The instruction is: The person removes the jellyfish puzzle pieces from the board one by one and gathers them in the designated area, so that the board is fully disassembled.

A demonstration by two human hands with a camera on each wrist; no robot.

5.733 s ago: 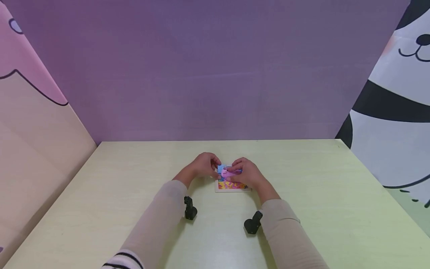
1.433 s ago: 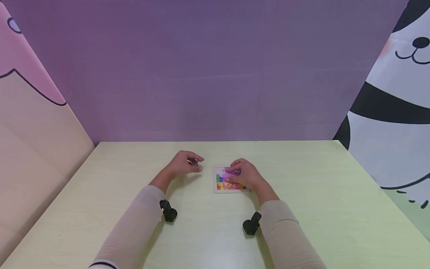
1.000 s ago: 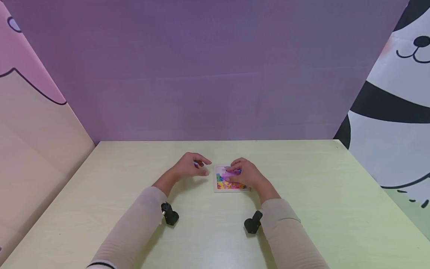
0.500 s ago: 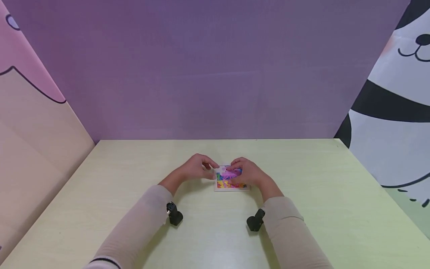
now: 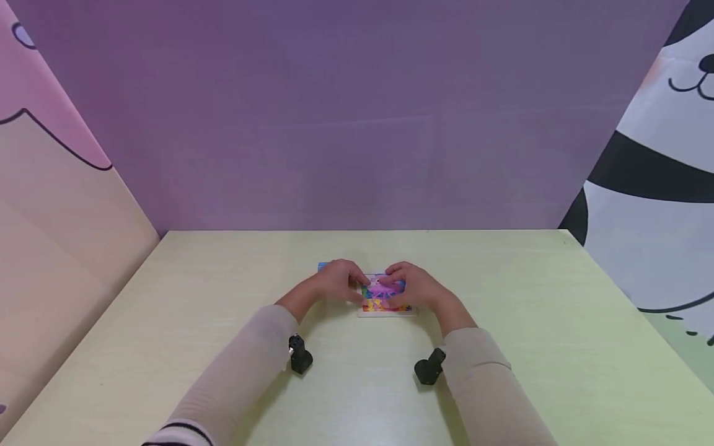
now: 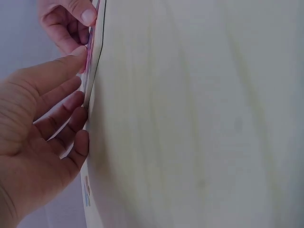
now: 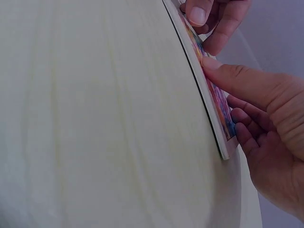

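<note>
A: What's changed vs. 1.4 s ago?

B: Your left hand (image 5: 334, 286) was out to the side, off the puzzle (image 5: 385, 297); now it's at the puzzle's left edge, fingers fairly straight and touching the edge & top. Your right hand (image 5: 417, 290) hasn't left its spot: fingertips lie on the pic, thumb at the near edge, fingers only lightly bent, not wrapped round anything. A small blue piece (image 5: 322, 267) now shows just beyond your left knuckles, flat on the table (image 5: 223, 322).

A: Materials, shapes?

B: Puzzle's a thin square board w/ pale rim, lying flat between your hands. Top is bright: pink, blue, yellow, orange. Wrist views show it edge-on, a slim slab w/ dark line underneath (image 7: 199, 90). Sleeves beige, ribbed knit.

A: Surface & room?

B: Table's smooth, pale yellow-green, faint wood grain. Purple wall (image 5: 357, 124) beyond your hands, pink-and-tan panel (image 5: 56, 186) to your left, panda panel (image 5: 652, 204) to your right.
</note>
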